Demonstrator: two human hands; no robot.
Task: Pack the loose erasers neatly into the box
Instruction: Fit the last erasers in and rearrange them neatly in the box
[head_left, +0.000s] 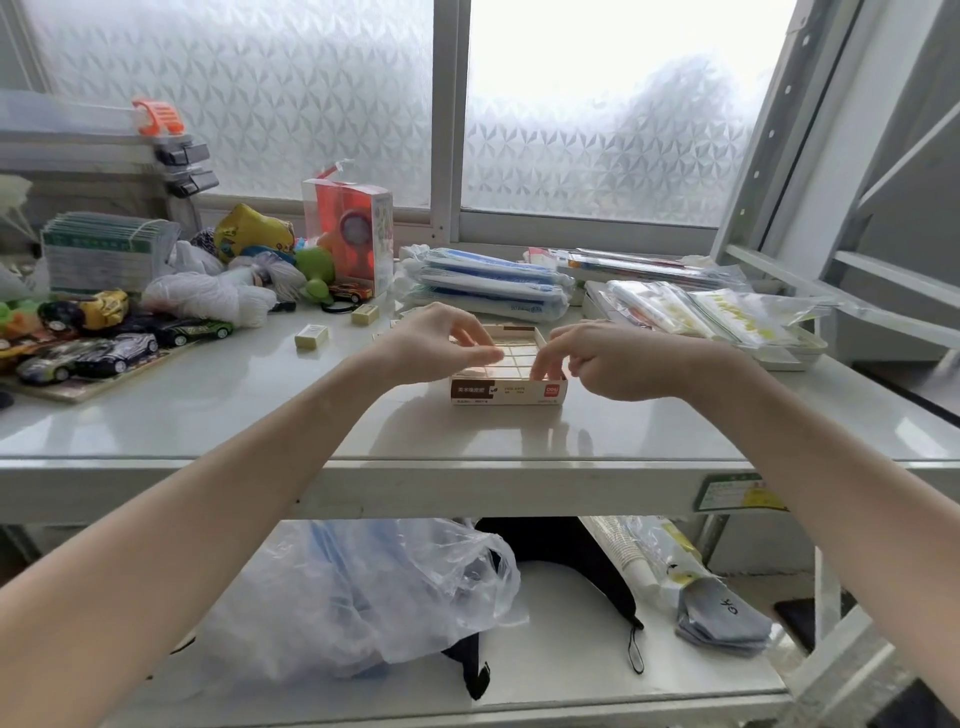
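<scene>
A shallow cardboard box (508, 391) with a brown and red printed front sits mid-table, filled with rows of cream erasers (514, 358). My left hand (441, 345) hovers over the box's left side, fingers curled with the tips touching the erasers. My right hand (597, 358) is at the box's right edge, fingertips pressing down on the erasers there. Two loose wrapped erasers lie on the table to the left: one eraser (311, 335) nearer and another eraser (364, 314) farther back.
Toy cars (104, 353) and bagged toys crowd the table's left side. An orange-and-clear package (348, 234) stands behind. Stacks of plastic-wrapped packs (488, 283) and sleeves (701, 306) lie behind and right of the box. A plastic bag (363, 592) sits on the lower shelf.
</scene>
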